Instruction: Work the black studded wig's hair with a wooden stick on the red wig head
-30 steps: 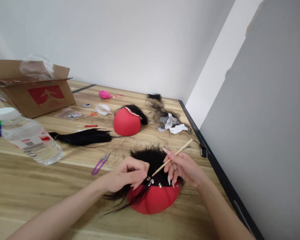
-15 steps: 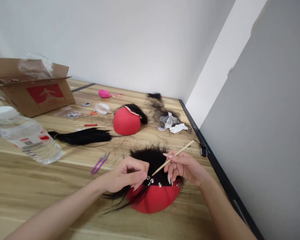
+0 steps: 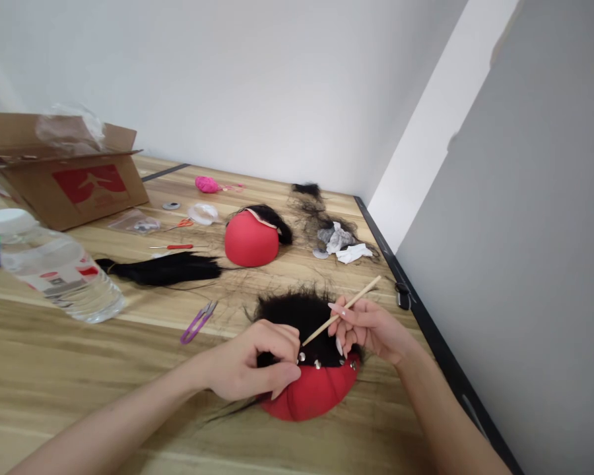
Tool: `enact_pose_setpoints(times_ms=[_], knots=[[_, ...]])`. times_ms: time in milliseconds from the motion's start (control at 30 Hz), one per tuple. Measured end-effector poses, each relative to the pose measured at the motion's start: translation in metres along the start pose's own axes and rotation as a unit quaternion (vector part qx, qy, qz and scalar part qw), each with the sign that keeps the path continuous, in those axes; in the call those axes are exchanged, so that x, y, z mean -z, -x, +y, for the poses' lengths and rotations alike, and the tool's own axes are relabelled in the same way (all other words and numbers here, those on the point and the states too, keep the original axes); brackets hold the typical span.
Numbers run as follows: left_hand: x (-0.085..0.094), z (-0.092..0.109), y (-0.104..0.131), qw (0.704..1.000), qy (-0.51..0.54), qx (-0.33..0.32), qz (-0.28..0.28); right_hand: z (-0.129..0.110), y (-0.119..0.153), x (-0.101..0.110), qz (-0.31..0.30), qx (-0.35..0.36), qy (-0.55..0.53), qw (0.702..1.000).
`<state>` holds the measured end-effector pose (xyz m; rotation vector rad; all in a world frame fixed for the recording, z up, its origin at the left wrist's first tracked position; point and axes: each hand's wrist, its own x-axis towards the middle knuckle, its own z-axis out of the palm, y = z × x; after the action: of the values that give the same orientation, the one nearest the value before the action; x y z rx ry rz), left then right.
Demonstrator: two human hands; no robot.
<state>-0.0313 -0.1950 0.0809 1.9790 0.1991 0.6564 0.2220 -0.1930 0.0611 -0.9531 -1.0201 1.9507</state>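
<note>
The right hand (image 3: 375,330) pinches a stick (image 3: 363,289), its tip just beside the left hand's (image 3: 252,361) curled fingers (image 3: 280,340) (whether gripping anything, I cannot tell), with black hair (image 3: 290,307) over a red dome (image 3: 319,390) beneath.

One head camera looks forward and down over the table (image 3: 79,369), near the left hand (image 3: 257,359) and right hand (image 3: 366,324), which sit low in view; it reaches past them to the pale wall (image 3: 228,86) behind, takes in the grey wall (image 3: 519,231) along the right and cuts off the box (image 3: 94,191) at left
</note>
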Motion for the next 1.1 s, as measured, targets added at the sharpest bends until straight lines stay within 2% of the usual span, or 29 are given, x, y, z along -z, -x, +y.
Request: enact_pose_setpoints(times_ms=[833, 1100], knots=[[0.000, -0.003, 0.002, 1.000, -0.006, -0.006, -0.012, -0.005, 0.005, 0.013, -0.067, -0.001, 0.024, 0.997], [0.002, -0.001, 0.001, 1.000, 0.025, 0.008, -0.003, -0.003, 0.004, 0.014, -0.063, 0.003, 0.024, 0.998]])
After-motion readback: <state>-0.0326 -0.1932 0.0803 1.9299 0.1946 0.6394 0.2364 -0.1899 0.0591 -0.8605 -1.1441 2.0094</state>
